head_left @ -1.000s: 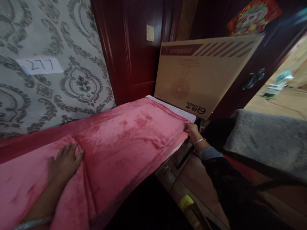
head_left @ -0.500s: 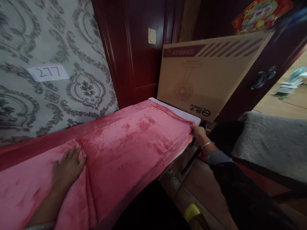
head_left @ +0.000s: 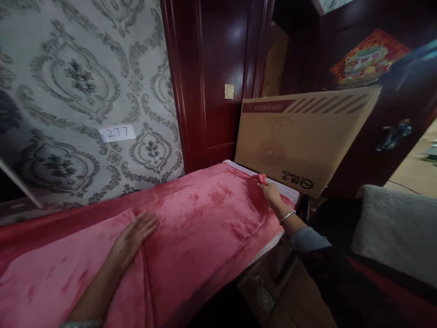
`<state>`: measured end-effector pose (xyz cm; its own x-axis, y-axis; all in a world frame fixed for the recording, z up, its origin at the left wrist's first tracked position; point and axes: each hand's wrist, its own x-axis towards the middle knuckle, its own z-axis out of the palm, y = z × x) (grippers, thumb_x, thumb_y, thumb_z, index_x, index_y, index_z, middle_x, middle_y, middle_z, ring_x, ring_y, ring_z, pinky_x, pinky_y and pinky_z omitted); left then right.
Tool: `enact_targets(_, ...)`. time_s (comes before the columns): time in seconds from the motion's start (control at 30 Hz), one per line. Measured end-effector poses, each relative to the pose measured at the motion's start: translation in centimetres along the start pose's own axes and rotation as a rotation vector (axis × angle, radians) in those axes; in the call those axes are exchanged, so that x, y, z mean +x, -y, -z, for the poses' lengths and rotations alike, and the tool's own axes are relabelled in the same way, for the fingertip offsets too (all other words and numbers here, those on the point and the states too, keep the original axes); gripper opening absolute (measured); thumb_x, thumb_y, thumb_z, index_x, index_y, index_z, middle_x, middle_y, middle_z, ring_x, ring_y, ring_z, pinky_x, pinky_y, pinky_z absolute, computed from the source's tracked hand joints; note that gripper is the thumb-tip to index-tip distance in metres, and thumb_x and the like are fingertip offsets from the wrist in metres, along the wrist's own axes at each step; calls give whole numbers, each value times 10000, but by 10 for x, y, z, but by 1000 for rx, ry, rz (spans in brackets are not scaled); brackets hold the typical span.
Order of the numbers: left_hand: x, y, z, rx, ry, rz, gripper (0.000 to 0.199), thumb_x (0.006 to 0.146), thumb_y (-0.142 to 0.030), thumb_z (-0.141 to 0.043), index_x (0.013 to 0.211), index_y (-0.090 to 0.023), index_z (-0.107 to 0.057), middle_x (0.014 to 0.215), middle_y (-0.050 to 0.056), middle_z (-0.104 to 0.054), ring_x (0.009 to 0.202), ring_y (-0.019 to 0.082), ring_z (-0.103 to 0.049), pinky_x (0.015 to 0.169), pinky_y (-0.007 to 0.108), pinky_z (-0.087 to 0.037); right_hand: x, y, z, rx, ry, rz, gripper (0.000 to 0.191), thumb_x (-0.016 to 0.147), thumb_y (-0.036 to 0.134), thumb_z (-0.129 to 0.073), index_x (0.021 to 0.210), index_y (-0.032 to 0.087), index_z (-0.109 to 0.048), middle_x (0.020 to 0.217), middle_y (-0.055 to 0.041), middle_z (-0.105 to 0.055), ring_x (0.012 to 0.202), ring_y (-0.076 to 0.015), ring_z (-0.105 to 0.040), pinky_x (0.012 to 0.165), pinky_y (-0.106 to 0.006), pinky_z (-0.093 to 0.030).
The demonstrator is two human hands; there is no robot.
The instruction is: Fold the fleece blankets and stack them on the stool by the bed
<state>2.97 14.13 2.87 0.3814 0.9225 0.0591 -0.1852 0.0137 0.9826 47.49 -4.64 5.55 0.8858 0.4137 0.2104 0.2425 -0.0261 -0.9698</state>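
Observation:
A pink plush blanket lies in folded layers along a narrow padded surface against the wall. My right hand pinches the blanket's far right corner and lifts it a little, so the layer below and a striped edge show. Over the fold at the left, my left hand hovers or rests lightly with its fingers stretched out; whether it touches the cloth I cannot tell. A bracelet circles each wrist.
Behind the blanket's far end leans a large cardboard box with a fan printed on it. A grey plush cover lies at the right. A paper label marked 277 is on the patterned wall. A dark red door stands behind.
My right hand has pulled the blanket corner up and inward, away from the far end. My left hand has moved off the left fold toward the right. The view has shifted left and up.

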Motion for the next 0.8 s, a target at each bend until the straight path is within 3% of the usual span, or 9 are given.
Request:
enact_targets(0.1, 0, 7, -6, -309, 100, 263, 458, 815, -447, -594, 1136, -122, -617, 1221, 221, -671, 1220, 356, -606, 1106, 553, -405, -39, 31, -43, 6, 162, 132, 89, 725, 251, -689, 698, 169, -669, 663, 27, -650, 697, -183, -597, 682, -265, -447)
enact_targets(0.13, 1, 9, -5, -388, 100, 312, 421, 828, -429, -593, 1119, -126, -612, 1204, 217, -679, 1212, 344, -615, 1114, 535, -401, -58, 37, -55, 5, 231, 188, 105, 724, 268, -690, 683, 174, -665, 665, 28, -649, 697, -180, -591, 680, -257, -444)
enact_targets(0.2, 1, 13, -4, -464, 73, 334, 370, 857, -427, -577, 1090, -140, -599, 1187, 202, -687, 1190, 325, -633, 1111, 506, -411, -100, 43, -71, -43, 444, 431, 225, 806, 317, -618, 623, 187, -612, 622, 23, -610, 641, -165, -564, 636, -245, -431)
enact_targets(0.3, -1, 16, -3, -465, 56, 315, 331, 877, -413, -574, 1082, -155, -582, 1199, 195, -676, 1182, 301, -641, 1094, 487, -429, -161, 37, -78, -69, 669, 645, 179, 830, 218, -517, 711, 191, -648, 707, 4, -666, 667, -163, -589, 656, -248, -442)
enact_targets(0.4, -4, 16, -4, -468, 60, 312, 261, 868, -359, -596, 1050, -173, -567, 1183, 181, -676, 1181, 280, -641, 1080, 471, -436, -203, 19, -73, -56, 822, 690, 266, 778, 119, -466, 855, 202, -707, 840, -22, -727, 772, -181, -641, 746, -281, -481)
enact_targets(0.5, -4, 13, -8, -436, 59, 331, 154, 861, -294, -605, 964, -190, -558, 1099, 143, -697, 1091, 251, -683, 1034, 431, -474, -221, 0, -69, -16, 898, 662, 378, 755, 80, -438, 963, 206, -728, 932, -40, -748, 865, -194, -671, 808, -312, -504)
enact_targets(0.67, 10, 4, -27, -162, 20, 370, 49, 853, -215, -570, 886, -181, -555, 905, 72, -690, 760, 188, -714, 818, 361, -569, -225, -17, -66, -66, 846, 713, 556, 717, 78, -474, 1224, 204, -665, 1153, -87, -707, 1071, -240, -632, 939, -406, -501)
enact_targets(0.8, 32, 7, -51, -83, -26, 347, 263, 773, -169, -634, 1032, -146, -596, 847, 75, -687, 648, 186, -669, 709, 362, -573, -229, -24, -67, -156, 861, 759, 675, 645, 49, -486, 1286, 195, -641, 1245, -104, -665, 1171, -260, -574, 1024, -468, -461)
